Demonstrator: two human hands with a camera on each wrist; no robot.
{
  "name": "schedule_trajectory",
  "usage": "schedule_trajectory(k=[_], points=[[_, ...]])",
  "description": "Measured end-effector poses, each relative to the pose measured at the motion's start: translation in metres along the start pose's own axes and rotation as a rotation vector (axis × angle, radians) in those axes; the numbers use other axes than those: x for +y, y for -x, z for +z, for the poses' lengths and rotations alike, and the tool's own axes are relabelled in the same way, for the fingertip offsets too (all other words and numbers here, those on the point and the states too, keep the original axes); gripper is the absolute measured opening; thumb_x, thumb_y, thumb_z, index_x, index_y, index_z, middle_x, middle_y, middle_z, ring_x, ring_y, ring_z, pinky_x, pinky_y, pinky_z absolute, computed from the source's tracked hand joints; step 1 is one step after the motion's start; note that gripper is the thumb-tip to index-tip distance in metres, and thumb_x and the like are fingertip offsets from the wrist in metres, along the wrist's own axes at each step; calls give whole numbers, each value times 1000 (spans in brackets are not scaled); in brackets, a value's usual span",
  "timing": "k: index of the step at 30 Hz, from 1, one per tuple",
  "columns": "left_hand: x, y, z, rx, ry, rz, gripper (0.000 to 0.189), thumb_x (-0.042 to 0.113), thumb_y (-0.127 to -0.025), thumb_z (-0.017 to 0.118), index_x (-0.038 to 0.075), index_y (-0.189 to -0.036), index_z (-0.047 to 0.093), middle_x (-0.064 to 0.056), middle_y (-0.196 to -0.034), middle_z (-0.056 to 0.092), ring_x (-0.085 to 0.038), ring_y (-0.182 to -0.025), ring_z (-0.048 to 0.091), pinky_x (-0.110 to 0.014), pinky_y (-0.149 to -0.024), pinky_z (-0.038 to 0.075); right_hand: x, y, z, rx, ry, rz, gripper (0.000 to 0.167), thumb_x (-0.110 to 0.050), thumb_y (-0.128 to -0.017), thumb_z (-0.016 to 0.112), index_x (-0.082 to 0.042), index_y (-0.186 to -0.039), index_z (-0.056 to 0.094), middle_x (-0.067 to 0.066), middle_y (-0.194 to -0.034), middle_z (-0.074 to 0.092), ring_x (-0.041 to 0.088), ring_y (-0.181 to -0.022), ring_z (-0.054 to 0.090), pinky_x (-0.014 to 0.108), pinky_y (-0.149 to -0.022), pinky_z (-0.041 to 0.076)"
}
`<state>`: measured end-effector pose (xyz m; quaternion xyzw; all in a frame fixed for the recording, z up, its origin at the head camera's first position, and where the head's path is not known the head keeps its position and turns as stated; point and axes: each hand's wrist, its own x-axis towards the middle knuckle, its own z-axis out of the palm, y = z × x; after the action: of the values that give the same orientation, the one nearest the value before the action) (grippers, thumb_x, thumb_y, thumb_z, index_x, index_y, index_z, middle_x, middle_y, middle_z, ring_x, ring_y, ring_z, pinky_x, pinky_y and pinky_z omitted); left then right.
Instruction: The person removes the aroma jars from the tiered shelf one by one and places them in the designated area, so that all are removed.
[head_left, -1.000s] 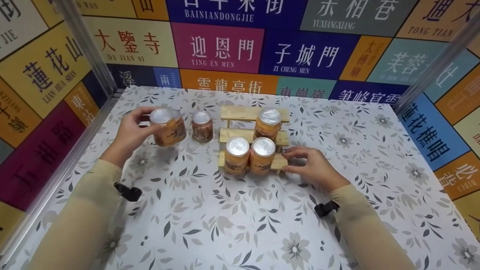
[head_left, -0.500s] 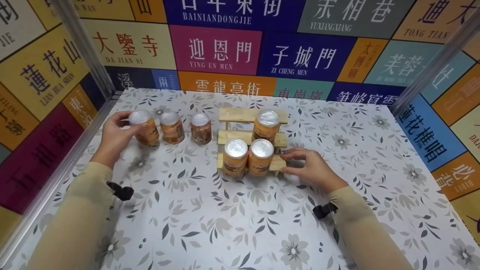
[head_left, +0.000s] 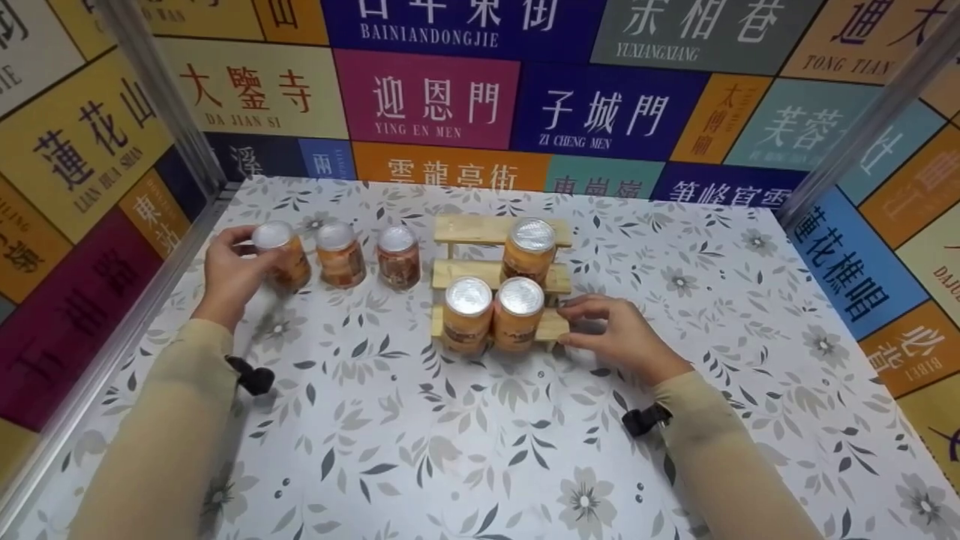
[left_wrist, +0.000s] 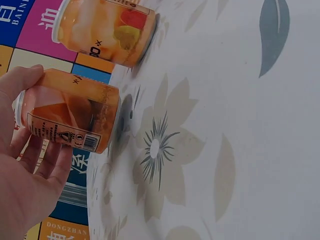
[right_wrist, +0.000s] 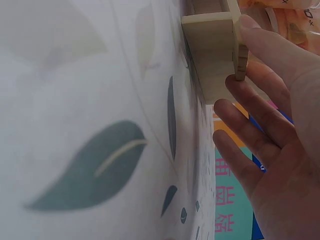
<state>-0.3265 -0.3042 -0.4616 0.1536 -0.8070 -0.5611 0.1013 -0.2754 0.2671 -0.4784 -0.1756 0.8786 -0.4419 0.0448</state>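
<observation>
At the left, my left hand (head_left: 236, 274) holds an orange can (head_left: 289, 259) with a silver lid, thumb on one side and fingers on the other. In the left wrist view this can (left_wrist: 72, 110) is upright on its base, right at the tabletop. Two more cans, one orange (head_left: 341, 259) and one reddish (head_left: 398, 259), stand in a row to its right. My right hand (head_left: 622, 334) pinches the right end of the lowest step of a wooden three-step stand (head_left: 442, 276). Two cans (head_left: 466, 319) share that bottom step, and another can (head_left: 529, 251) stands higher at the right.
The white table (head_left: 420, 442) has a grey leaf and flower print. Panels with Chinese lettering (head_left: 427, 97) rise behind and along both sides. Clear edging (head_left: 67, 420) runs along the table's left side.
My left hand carried its can left and set it down beside the middle can, ending the row of three. My right hand stays at the stand.
</observation>
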Motion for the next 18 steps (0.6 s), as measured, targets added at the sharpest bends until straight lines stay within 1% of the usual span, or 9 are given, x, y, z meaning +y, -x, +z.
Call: schedule_trajectory(k=[1,4,6,8,11,14,18], points=[[-1,-1,0,-1,-1,-4,67,31,-91,78,11,-147,47,-3,-138,48,-13,-118,48,-22,-87,51,-4,1,0,2,-3,-2,38,-16,-81,89,-8,-116,77,10,-127,70,30,-126,62,50,-112,49],[-2,-3,-1,2,4,-18,69,30,-91,77,11,-149,46,-4,-140,47,-13,-118,48,-22,-87,51,-6,0,1,3,-2,-7,36,-16,-82,88,-8,-116,77,9,-127,70,30,-126,62,49,-112,50],[-3,-3,-1,0,13,-30,70,31,-91,78,12,-150,45,-5,-143,46,-14,-120,48,-23,-90,51,-6,0,1,2,10,2,35,-18,-82,88,-10,-115,78,7,-126,70,28,-124,63,47,-111,50],[-4,-2,0,-1,24,-45,72,31,-90,78,13,-151,45,-5,-144,46,-15,-123,47,-25,-93,51,-3,-1,1,-1,14,3,35,-24,-81,90,-16,-113,78,1,-125,70,23,-123,64,44,-110,51],[-6,-1,2,-5,32,-59,73,33,-89,79,15,-151,44,-4,-145,45,-15,-125,45,-25,-94,50,-3,0,1,-4,17,8,36,-24,-81,90,-16,-113,78,2,-126,70,23,-122,64,44,-110,52],[-6,-1,4,-7,40,-58,73,31,-89,79,15,-151,43,-4,-146,45,-15,-125,45,-25,-94,49,-4,1,0,-6,6,19,37,-25,-81,90,-16,-115,78,3,-127,69,25,-122,64,45,-109,52],[-4,-3,6,-1,68,-28,79,27,-89,80,17,-154,36,-7,-152,43,-16,-128,46,-26,-98,49,-5,1,-1,0,0,35,38,-26,-80,91,-17,-115,78,2,-128,68,24,-123,63,45,-108,53]])
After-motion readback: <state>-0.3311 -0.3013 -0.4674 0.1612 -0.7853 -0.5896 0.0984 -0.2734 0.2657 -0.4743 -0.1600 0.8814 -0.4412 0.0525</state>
